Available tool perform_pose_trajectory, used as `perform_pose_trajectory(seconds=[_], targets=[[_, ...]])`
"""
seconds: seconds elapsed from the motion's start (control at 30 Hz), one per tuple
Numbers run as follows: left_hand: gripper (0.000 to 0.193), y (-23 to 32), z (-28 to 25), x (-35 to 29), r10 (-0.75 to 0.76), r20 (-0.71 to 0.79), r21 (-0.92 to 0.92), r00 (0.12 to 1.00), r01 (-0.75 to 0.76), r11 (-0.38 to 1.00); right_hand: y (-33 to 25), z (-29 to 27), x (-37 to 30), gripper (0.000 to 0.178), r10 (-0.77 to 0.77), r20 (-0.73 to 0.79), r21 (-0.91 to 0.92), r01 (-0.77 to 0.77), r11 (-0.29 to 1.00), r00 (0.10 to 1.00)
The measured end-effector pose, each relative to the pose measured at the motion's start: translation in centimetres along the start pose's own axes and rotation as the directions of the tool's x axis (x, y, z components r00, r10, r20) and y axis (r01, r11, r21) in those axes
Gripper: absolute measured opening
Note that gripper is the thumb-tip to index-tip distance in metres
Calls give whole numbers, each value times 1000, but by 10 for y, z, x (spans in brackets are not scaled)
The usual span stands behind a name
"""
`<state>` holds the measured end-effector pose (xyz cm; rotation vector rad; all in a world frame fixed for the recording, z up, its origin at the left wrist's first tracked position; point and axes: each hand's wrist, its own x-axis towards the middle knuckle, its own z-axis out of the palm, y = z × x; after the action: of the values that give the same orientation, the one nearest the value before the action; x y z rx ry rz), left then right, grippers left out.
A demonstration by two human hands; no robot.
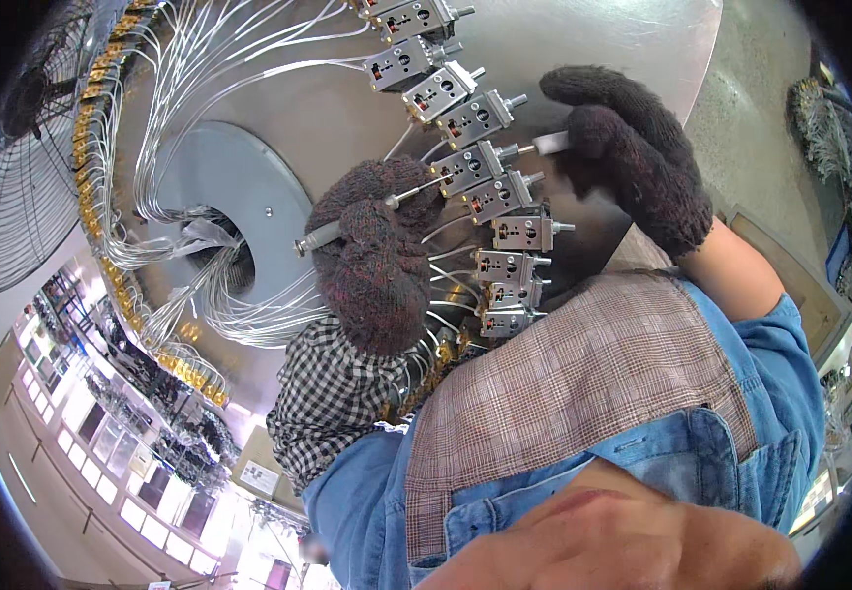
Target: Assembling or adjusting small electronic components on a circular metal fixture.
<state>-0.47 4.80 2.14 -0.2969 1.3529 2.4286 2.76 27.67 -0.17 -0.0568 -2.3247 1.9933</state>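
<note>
Small silver metal control boxes with threaded shafts, thermostat-like, stand in a curved row. My left hand [372,251], in a dark knit glove, is closed round a thin screwdriver [323,238] with a silver handle. Its slim blade reaches the near-left end of one control box [467,169]. At that box's shaft on the right, my right hand [633,152], also gloved, pinches a small white-handled tool [550,144]. The tool's thin tip meets the shaft end; the fingers blur slightly, and its exact kind is unclear. Another box [500,197] sits close beside, just nearer to me.
Thin whitish tubes [190,88] run from the boxes to a grey round hub [269,167] on the metal table [633,29]. Brass-coloured fittings [87,147] line the left rim. A large fan [18,206] stands at far left; bundled tubing [824,133] lies at far right.
</note>
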Motion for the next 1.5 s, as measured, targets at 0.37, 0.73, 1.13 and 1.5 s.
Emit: perform_pose_trajectory(seconds=[0.37, 0.73, 1.13, 1.5], targets=[[36, -1, -9, -1, -20, 58, 102, 998, 14, 995, -10, -7, 11, 26, 285, 149, 33, -293, 956, 947], [37, 9, -4, -1, -135, 75, -136, 988, 144, 980, -18, -6, 7, 34, 493, 195, 384, -529, 757, 848], [32, 2, -5, 1, -52, 24, 43, 998, 51, 998, -10, -2, 5, 37, 344, 108, 368, -359, 858, 933], [33, 5, -3, -1, -103, 73, -11, 992, 104, 995, -20, -1, 11, 29, 500, 65, 322, -493, 809, 863]])
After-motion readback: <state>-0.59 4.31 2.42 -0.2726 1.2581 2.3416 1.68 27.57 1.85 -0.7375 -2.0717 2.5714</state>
